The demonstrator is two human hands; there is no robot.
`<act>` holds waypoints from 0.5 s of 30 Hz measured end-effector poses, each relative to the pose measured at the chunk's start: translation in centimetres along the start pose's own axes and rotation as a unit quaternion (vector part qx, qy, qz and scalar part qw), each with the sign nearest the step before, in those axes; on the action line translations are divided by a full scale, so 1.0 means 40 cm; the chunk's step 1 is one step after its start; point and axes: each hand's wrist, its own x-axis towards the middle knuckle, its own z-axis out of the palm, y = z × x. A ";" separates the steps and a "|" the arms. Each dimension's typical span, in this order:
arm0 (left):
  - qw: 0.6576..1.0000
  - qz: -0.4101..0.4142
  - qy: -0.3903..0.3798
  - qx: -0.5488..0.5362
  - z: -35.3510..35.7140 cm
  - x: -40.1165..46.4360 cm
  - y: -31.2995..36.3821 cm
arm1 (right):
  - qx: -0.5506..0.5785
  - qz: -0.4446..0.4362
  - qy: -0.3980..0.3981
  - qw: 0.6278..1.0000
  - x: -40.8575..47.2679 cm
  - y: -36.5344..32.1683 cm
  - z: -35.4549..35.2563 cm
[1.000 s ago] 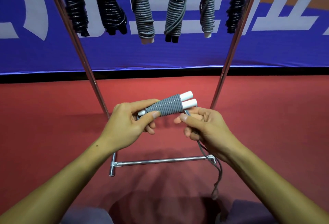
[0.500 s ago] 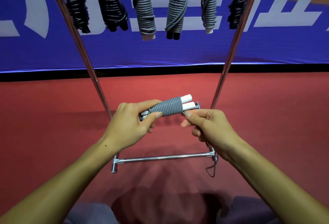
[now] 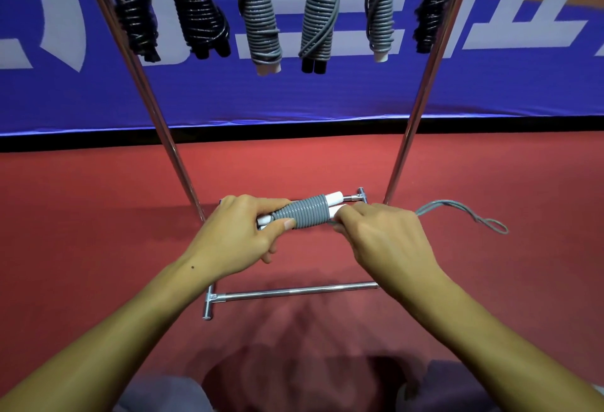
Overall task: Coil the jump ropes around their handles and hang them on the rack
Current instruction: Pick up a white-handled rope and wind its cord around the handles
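You hold the grey jump rope [image 3: 302,215] at the centre of the view, its cord wound in tight turns around 2 white handles [image 3: 334,197] that lie side by side, their ends poking out toward 2 o'clock. Your left hand [image 3: 243,236] grips the 9 o'clock end of the bundle, thumb pressed on the coils and fingers curled round the handles. Your right hand [image 3: 380,236] is closed on the 3 o'clock end, fingertips pinching the cord where it leaves the last turn. From that hand the loose tail [image 3: 470,215] of the rope runs out toward 3 o'clock and ends in a small loop in the air.

The rack [image 3: 294,292] stands right behind your hands on the red floor [image 3: 81,231]: a chrome base bar at 6 o'clock below your wrists, and 2 slanted uprights rising toward 11 and 1 o'clock. Near 12 o'clock, 6 coiled ropes hang from it: 3 black bundles [image 3: 199,9], 2 at 11 o'clock and 1 at 1 o'clock, and 3 grey bundles [image 3: 261,22] between them. Behind the rack runs a blue banner [image 3: 294,94] with large white lettering.
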 end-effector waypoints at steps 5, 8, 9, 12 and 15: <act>0.993 -0.017 -0.119 0.020 -0.024 -0.003 0.001 | 0.043 -0.084 -0.023 0.995 -0.002 0.006 0.006; 0.983 -0.034 -0.180 0.013 -0.043 -0.001 -0.013 | 0.130 -0.077 -0.057 0.987 0.003 0.010 0.000; 0.978 -0.035 -0.203 0.012 -0.049 -0.002 -0.013 | 0.173 -0.063 -0.083 0.979 0.008 0.013 -0.008; 0.961 -0.034 -0.273 -0.010 -0.066 -0.006 -0.012 | 0.217 -0.060 -0.193 0.955 0.018 0.024 -0.030; 0.944 -0.039 -0.324 -0.036 -0.084 -0.009 -0.014 | 0.319 -0.038 -0.266 0.909 0.017 0.037 -0.044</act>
